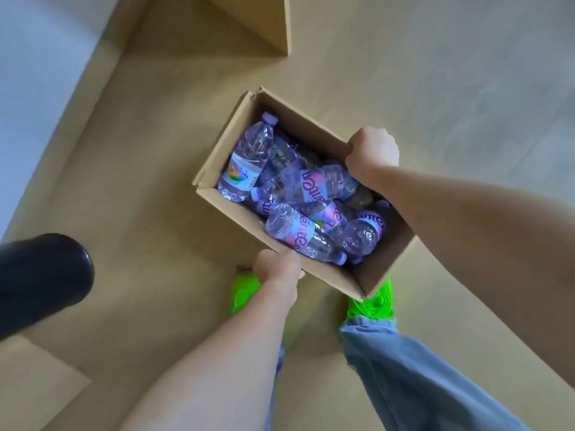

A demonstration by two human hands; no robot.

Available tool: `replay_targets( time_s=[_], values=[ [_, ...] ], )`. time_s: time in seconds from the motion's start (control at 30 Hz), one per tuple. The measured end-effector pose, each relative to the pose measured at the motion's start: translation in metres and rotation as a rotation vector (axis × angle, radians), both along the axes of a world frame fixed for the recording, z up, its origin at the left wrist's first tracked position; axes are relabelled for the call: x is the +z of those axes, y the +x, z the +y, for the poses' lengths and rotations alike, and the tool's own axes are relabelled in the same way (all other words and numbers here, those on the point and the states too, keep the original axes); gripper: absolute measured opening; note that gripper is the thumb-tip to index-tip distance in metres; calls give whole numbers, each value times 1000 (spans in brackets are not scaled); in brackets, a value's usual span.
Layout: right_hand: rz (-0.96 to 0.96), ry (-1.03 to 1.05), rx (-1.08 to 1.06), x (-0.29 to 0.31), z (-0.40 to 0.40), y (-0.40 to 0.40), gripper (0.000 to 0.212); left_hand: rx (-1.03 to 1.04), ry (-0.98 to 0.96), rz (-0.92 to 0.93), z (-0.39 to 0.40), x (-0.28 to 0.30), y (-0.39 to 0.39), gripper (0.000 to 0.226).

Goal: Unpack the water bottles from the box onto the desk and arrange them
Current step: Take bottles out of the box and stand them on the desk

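An open cardboard box (214, 169) is held above the floor, seen from above. Several clear water bottles (245, 160) with purple caps and pink-lettered labels lie jumbled inside it. My left hand (277, 269) is closed on the box's near long wall. My right hand (371, 154) is closed on the far long wall, its fingers over the rim. No desk surface is recognisable in the head view.
Tan floor lies below, with my green shoes (373, 301) and blue trousers (404, 374) under the box. A dark rounded object (43, 278) juts in at the left. A tall cardboard piece (264, 23) stands at the top. A pale surface (37, 66) fills the upper left.
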State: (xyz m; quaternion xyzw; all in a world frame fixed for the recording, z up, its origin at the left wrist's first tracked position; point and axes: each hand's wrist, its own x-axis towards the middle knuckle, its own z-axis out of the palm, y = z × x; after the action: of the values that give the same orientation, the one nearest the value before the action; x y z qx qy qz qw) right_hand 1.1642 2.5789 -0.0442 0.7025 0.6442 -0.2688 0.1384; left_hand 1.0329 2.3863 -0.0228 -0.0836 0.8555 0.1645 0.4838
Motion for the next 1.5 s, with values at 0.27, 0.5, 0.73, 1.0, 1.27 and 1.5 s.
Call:
replay_targets(
  time_s=[0.27,0.5,0.73,1.0,1.27,1.5],
  values=[
    [149,79,-200,29,-44,34,24,-566,-233,113,29,38,-1,16],
    [179,52,-490,48,-104,49,33,-1407,98,391,60,62,23,27],
    [190,-294,-716,24,-115,35,41,-1885,296,191,80,19,39,39],
    [195,-361,-893,-30,-129,33,59,-2294,72,198,49,-38,36,62],
    [186,-320,-1020,-45,-123,25,85,-2296,-110,105,64,-55,52,63],
    [243,-311,-981,-24,-134,32,72,-2353,-154,88,82,-26,48,52]
  ],
)
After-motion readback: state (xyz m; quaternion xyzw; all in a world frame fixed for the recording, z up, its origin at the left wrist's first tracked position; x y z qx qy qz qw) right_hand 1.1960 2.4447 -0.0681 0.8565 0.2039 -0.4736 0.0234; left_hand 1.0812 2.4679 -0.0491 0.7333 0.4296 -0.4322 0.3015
